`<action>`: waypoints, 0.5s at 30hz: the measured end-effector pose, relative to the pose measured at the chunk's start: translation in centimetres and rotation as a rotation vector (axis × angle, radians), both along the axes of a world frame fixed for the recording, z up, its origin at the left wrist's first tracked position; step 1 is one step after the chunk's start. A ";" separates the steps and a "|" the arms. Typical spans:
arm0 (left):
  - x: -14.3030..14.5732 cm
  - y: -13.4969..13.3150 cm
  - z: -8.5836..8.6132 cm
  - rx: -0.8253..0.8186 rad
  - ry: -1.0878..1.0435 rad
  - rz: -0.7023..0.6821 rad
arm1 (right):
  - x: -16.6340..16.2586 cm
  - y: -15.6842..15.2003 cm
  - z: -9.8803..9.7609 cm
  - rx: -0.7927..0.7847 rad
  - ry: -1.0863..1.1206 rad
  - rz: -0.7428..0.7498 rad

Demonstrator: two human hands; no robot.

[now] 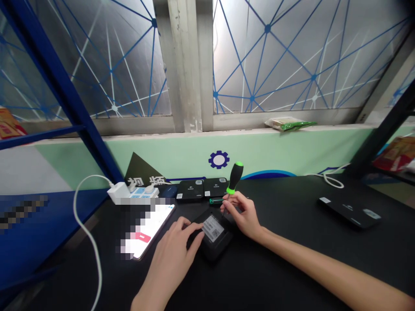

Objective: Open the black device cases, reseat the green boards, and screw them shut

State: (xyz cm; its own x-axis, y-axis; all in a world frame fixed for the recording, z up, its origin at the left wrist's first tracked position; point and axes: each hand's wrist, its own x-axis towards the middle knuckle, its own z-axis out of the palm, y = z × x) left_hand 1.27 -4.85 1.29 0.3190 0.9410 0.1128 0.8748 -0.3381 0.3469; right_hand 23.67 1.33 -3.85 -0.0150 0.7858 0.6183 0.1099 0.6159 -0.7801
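Observation:
A small black electronic box (pixel 216 248) with a white printed label lies on the black table in front of me. My left hand (pixel 181 237) grips its left side, the fingertips near the label and the thumb at the near side. My right hand (pixel 241 211) pinches the thin shaft of a screwdriver (pixel 236 176) with a black and bright green handle. The screwdriver stands almost upright, handle up, its lower end at the box's far right corner. Whether the tip sits in a screw is too small to tell. Behind the box lies a green-handled tool (pixel 215 201), partly hidden by my right hand.
Two flat black boxes (pixel 190 190) lie by the wall. Another black box (pixel 349 212) is at the right. A lit phone (pixel 155 231) lies left of my left hand, near a power strip (pixel 142 193) with a white charger (pixel 119 192) and cable (pixel 89 235).

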 end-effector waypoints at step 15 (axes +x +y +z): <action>0.7 -0.4 1.1 -0.064 -0.060 -0.088 | 0.1 -0.1 -0.1 0.010 -0.008 0.022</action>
